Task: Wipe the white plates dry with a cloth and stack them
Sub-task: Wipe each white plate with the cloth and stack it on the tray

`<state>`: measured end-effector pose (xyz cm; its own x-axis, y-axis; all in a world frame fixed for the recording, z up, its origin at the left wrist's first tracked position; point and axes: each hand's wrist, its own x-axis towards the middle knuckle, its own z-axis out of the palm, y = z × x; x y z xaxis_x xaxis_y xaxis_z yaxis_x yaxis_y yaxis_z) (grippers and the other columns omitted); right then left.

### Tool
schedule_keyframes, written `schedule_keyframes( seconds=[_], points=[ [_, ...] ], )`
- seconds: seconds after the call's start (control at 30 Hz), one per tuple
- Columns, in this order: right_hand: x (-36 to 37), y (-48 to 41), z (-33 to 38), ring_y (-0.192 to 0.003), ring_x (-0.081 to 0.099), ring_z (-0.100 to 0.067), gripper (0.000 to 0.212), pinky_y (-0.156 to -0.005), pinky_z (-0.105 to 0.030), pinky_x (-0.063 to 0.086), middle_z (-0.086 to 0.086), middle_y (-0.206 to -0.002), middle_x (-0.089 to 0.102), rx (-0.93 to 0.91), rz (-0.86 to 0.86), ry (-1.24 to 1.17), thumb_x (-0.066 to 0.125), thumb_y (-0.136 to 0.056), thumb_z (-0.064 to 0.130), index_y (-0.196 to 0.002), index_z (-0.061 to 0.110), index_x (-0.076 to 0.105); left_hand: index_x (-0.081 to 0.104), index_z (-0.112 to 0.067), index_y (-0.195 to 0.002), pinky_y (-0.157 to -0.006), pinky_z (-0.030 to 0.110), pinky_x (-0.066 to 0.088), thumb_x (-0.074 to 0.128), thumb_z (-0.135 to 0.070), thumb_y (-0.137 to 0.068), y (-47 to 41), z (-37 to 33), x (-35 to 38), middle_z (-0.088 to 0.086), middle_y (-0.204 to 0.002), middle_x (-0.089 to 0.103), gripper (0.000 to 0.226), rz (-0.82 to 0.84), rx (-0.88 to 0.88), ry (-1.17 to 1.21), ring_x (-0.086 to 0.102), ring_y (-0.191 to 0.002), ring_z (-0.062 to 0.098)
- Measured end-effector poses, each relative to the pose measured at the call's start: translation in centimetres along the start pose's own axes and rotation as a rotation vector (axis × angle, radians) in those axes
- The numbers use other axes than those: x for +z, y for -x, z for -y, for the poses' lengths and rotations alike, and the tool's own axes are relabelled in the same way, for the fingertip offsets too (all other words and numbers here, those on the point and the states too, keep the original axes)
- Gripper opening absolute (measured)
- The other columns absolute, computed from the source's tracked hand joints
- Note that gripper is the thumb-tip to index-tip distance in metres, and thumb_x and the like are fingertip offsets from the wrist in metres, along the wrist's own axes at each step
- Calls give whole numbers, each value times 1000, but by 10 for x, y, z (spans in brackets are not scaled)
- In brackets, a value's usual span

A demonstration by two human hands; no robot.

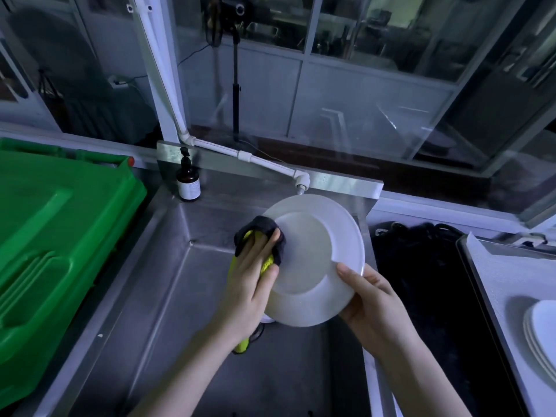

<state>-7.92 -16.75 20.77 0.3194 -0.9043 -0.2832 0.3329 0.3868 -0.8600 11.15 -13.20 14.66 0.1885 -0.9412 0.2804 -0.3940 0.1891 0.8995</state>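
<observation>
I hold a white plate [313, 260] tilted over the steel sink [168, 284]. My right hand [373, 302] grips its lower right rim, thumb on the plate's face. My left hand [252, 275] presses a cloth [261, 233], dark grey on one side and yellow on the other, against the plate's left edge. A yellow end of the cloth hangs below my left wrist. A stack of white plates [538, 332] lies on a tray at the right edge of the view, partly cut off.
A green plastic crate [51, 236] stands to the left of the sink. A brown pump bottle [188, 182] sits at the sink's back corner. A white pipe tap [301, 179] ends just above the plate. A dark basin [433, 281] lies between sink and tray [487, 278].
</observation>
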Motion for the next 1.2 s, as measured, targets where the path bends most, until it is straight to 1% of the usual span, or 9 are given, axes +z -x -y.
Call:
schedule_keyframes(
  seconds=[0.1, 0.17, 0.23, 0.3, 0.43, 0.73, 0.93, 1.03, 1.2],
  points=[
    [5, -4, 7, -89, 73, -24, 22, -74, -31, 61, -18, -102, 75, -28, -4, 0, 65, -79, 15, -93, 9, 80, 29, -38, -144, -118, 24, 26, 35, -30, -99, -14, 0, -6, -16, -157, 28, 47, -24, 8, 41, 23, -146, 2],
    [5, -6, 16, -93, 73, -24, 24, -76, -32, 61, -15, -107, 75, -63, -8, -40, 64, -81, 17, -98, 12, 80, 27, -46, -144, -97, 9, 44, 36, -32, -98, -8, 5, -7, -18, -158, 28, 50, -50, -28, 104, 28, -144, 3],
    [6, -10, 23, -99, 72, -24, 25, -79, -33, 61, -14, -113, 74, -104, -19, -108, 63, -83, 18, -102, 13, 79, 23, -52, -145, -91, 29, 56, 38, -34, -98, 8, 7, 0, -19, -159, 25, 52, -54, -42, 115, 31, -145, 14],
    [11, -14, 23, -102, 72, -25, 26, -79, -33, 61, -15, -117, 72, -126, -54, -172, 62, -85, 18, -104, 11, 78, 19, -49, -150, -101, 55, 47, 37, -36, -101, 23, 2, 14, -18, -161, 19, 53, -45, 50, 6, 30, -146, 23],
    [25, -20, 8, -109, 67, -37, 35, -96, -46, 55, -25, -120, 69, -91, -135, -215, 63, -85, 18, -115, 4, 69, 20, -36, -155, -116, 33, 24, 26, -45, -106, 30, -22, 39, -12, -159, 24, 50, 13, 319, -342, 32, -141, 19],
    [11, -20, 30, -114, 67, -25, 43, -85, -34, 59, -13, -128, 68, -173, -132, -301, 56, -92, 19, -134, 9, 57, 22, -32, -149, -119, 31, 19, 33, -38, -99, 26, -13, 25, -23, -155, 13, 51, -16, 144, -200, 7, -146, -9],
    [26, -18, 9, -118, 62, -41, 28, -101, -49, 52, -26, -124, 66, -109, -187, -265, 51, -98, 16, -117, 7, 70, 30, -24, -153, -112, 42, 34, 25, -42, -107, 23, -30, 38, 0, -156, 36, 50, 69, 355, -463, 38, -137, 28],
    [29, -16, 3, -122, 58, -44, 26, -109, -53, 42, -28, -124, 65, -70, -172, -273, 53, -96, 13, -105, 8, 77, 30, -27, -153, -112, 33, 29, 25, -43, -107, 12, -31, 36, 1, -156, 36, 50, 61, 328, -445, 34, -141, 23],
    [19, -15, 11, -120, 61, -37, 35, -100, -45, 52, -23, -124, 67, -70, -178, -257, 56, -93, 15, -123, -1, 63, 27, -33, -148, -118, 20, 14, 35, -33, -103, 6, -9, 19, -9, -157, 28, 47, -18, 106, -181, 25, -147, 12]
  ],
)
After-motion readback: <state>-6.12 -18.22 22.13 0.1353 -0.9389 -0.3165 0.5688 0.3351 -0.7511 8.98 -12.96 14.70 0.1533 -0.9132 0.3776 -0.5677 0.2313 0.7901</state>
